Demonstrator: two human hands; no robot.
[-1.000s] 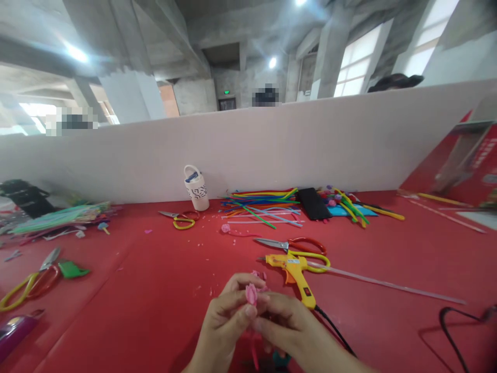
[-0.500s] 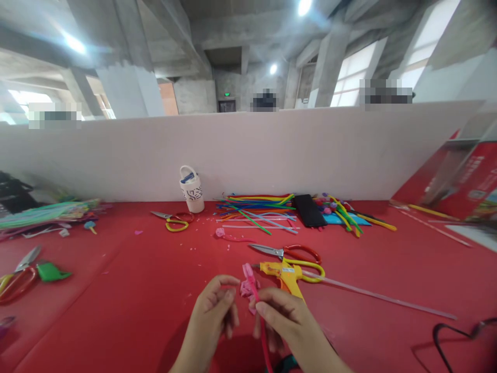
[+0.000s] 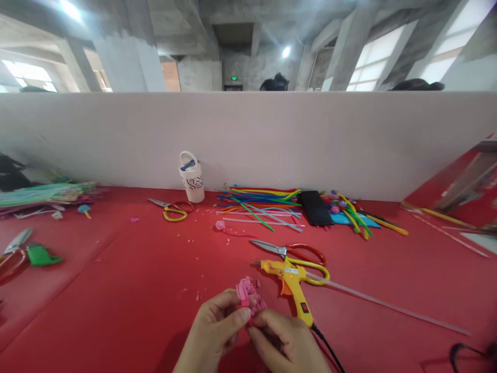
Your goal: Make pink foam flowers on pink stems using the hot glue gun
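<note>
My left hand (image 3: 217,324) pinches the upper end of a pink pipe cleaner (image 3: 244,302) between thumb and fingertips. Just to the right, my right hand (image 3: 289,339) is closed on the same piece lower down, and its fingers hide most of it. Behind my fingertips lies a small heap of cut pink pieces (image 3: 258,303) on the red table. A yellow hot glue gun (image 3: 290,277) rests right of my hands, a clear glue stick (image 3: 380,300) running from its back. Red-and-yellow-handled scissors (image 3: 277,248) lie just beyond it.
A finished-looking pink flower (image 3: 220,225) lies ahead. Behind it are coloured pipe cleaners (image 3: 260,202), a black phone (image 3: 316,208) and a white cup (image 3: 192,181) by the partition (image 3: 248,140). More scissors (image 3: 173,211) and green tape (image 3: 42,255) lie leftward. A cord (image 3: 328,347) trails from the glue gun.
My left hand has moved right and closed on the pink pipe cleaner's upper end. My right hand has come lower with it. The view has tilted down slightly.
</note>
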